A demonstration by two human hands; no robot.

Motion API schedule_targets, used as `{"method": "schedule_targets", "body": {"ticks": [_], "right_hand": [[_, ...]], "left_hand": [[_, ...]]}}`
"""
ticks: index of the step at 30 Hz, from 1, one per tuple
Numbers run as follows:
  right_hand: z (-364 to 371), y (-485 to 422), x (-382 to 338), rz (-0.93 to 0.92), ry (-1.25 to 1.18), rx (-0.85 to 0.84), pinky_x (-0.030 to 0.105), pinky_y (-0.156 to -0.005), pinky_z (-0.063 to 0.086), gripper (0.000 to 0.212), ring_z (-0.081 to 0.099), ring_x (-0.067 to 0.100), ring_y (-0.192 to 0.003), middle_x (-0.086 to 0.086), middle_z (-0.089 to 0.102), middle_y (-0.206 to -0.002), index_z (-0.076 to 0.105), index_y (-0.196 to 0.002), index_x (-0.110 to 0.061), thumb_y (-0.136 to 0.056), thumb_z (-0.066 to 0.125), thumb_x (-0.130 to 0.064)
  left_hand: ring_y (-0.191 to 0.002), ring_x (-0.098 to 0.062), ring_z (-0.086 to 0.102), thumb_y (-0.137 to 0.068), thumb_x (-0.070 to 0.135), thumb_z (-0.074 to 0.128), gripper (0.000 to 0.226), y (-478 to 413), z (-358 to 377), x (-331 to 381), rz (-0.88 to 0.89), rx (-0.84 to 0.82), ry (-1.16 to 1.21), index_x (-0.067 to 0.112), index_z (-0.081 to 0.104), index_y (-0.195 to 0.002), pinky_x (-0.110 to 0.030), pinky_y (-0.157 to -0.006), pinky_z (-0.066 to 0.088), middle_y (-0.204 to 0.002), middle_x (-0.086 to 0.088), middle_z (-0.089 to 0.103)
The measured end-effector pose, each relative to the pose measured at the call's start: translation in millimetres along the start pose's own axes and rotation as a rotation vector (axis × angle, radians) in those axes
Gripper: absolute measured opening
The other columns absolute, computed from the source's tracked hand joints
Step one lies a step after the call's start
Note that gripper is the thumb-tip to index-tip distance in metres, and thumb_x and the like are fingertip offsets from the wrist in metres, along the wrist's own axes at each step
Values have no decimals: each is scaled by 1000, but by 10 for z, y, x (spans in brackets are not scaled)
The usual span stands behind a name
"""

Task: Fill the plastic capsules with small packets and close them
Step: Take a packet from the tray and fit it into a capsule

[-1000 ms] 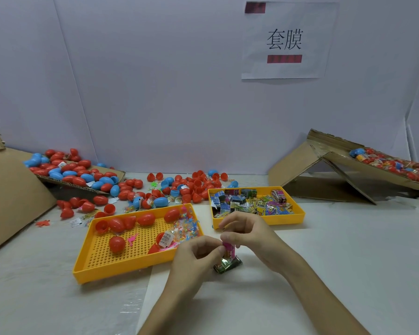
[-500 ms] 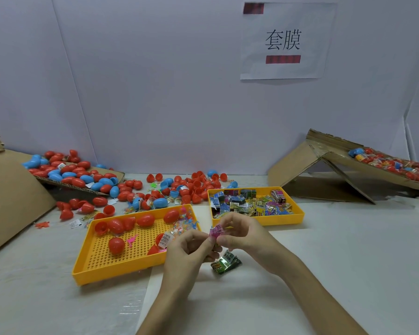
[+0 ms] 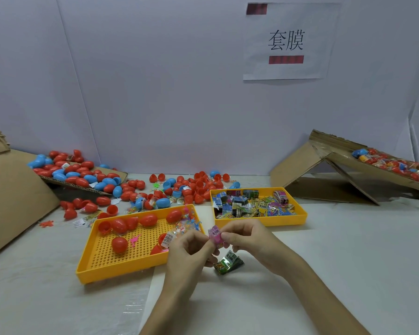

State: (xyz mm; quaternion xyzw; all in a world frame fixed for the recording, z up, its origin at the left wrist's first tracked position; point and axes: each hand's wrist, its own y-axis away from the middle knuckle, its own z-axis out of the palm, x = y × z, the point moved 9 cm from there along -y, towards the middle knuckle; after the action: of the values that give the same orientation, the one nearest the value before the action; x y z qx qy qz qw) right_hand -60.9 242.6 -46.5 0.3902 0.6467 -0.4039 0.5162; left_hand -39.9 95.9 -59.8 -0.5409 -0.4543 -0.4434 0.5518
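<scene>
Both hands meet above the table near its front. My left hand [image 3: 188, 252] and my right hand [image 3: 248, 239] pinch a small pink packet [image 3: 215, 235] between their fingertips. A green foil packet [image 3: 228, 262] lies flat on the table just below them. To the left stands a yellow perforated tray [image 3: 121, 264] with several red capsules [image 3: 119, 244] and clear toy bags. Behind the hands a second yellow tray [image 3: 298, 217] is full of small printed packets [image 3: 252, 204].
Loose red and blue capsule halves [image 3: 179, 187] lie scattered along the back wall. A cardboard sheet [image 3: 87, 180] at back left carries more capsules. A cardboard ramp [image 3: 363, 170] at right holds filled capsules. A large cardboard flap [image 3: 15, 199] leans at far left.
Both hands rose from the table with the pink packet, lifting it off the green packet, which stayed where it lay.
</scene>
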Motion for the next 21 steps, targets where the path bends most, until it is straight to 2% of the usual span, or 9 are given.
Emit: {"method": "schedule_targets", "body": {"ticks": [5, 10, 14, 15, 21], "right_hand": [[33, 3, -3, 21, -42, -7, 22, -69, 48, 16, 61, 10, -81, 2, 67, -84, 76, -90, -12, -83, 70, -25], [40, 0, -16, 26, -65, -11, 23, -68, 49, 8, 61, 13, -80, 4, 66, -84, 75, -85, -16, -90, 71, -20], [79, 11, -33, 8, -47, -44, 26, -69, 48, 6, 59, 13, -77, 7, 65, -85, 73, -84, -18, -85, 77, -23], [84, 14, -29, 11, -51, -50, 26, -70, 48, 5, 59, 13, -76, 7, 64, -84, 73, -84, -18, -84, 77, -23], [99, 12, -13, -5, -68, -72, 28, -72, 47, 2, 60, 13, -74, 4, 65, -79, 73, -84, -17, -86, 74, -18]], "left_hand": [[-55, -18, 66, -89, 1, 68, 16, 0, -33, 23, 18, 28, -38, 3, 63, -74, -26, -55, 56, -66, -11, 70], [-56, -17, 66, -87, 0, 70, 22, 23, -79, 82, 72, 100, -145, 9, 63, -68, -24, -54, 53, -64, -7, 69], [-61, -27, 63, -81, 16, 81, 28, 70, -81, 162, 151, 134, -259, 10, 59, -64, -39, -57, 52, -61, -7, 63], [-61, -27, 61, -81, 21, 82, 30, 84, -77, 181, 168, 138, -292, 11, 59, -63, -39, -57, 50, -61, -7, 63], [-57, -12, 56, -81, 14, 80, 32, 82, -112, 200, 198, 193, -380, 17, 56, -60, -22, -52, 44, -57, -1, 61]]}}
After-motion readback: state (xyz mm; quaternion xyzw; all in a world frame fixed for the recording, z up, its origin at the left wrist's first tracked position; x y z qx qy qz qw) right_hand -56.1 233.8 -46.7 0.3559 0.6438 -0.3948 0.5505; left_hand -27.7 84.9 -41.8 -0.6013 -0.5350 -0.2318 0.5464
